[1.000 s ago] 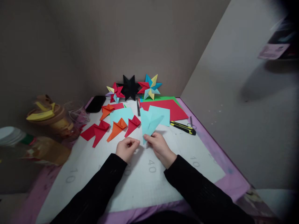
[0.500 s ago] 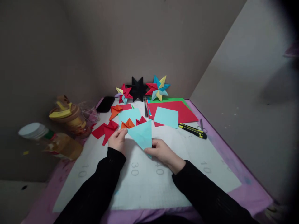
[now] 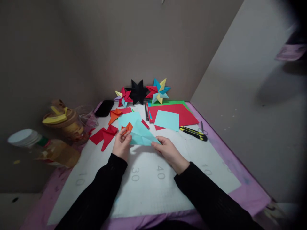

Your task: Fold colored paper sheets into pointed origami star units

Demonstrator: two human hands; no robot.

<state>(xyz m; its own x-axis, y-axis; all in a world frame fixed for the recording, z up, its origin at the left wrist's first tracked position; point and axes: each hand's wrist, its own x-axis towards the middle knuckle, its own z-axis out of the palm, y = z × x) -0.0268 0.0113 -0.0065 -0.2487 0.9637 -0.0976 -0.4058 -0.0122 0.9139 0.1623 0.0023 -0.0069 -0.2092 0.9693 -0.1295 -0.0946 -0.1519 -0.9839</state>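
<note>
A creased light blue sheet of origami paper point(image 3: 143, 134) is held a little above the table, tapering to a point at its right. My right hand point(image 3: 169, 151) pinches that right corner between thumb and fingers. At the left edge, the thumb of my left hand point(image 3: 122, 146) lies against the paper, with the fingers curled and partly hidden. An orange folded piece point(image 3: 129, 126) shows just behind my left fingers. Left of that hand lie red folded pieces point(image 3: 105, 136). Another light blue sheet point(image 3: 123, 118) lies behind the held one, partly covered.
Against the wall stand a black paper star point(image 3: 137, 92) and multicoloured stars point(image 3: 159, 90). Red paper point(image 3: 188, 115) and a light blue square point(image 3: 167, 120) lie right, beside a yellow-black cutter point(image 3: 193, 133) and scissors point(image 3: 202, 128). At left are a phone point(image 3: 104, 108) and a white-capped bottle point(image 3: 57, 151).
The light blue paper has gone from a folded triangle to a more opened, flatter sheet with creases showing. My left hand has shifted its hold, and the view has turned slightly right.
</note>
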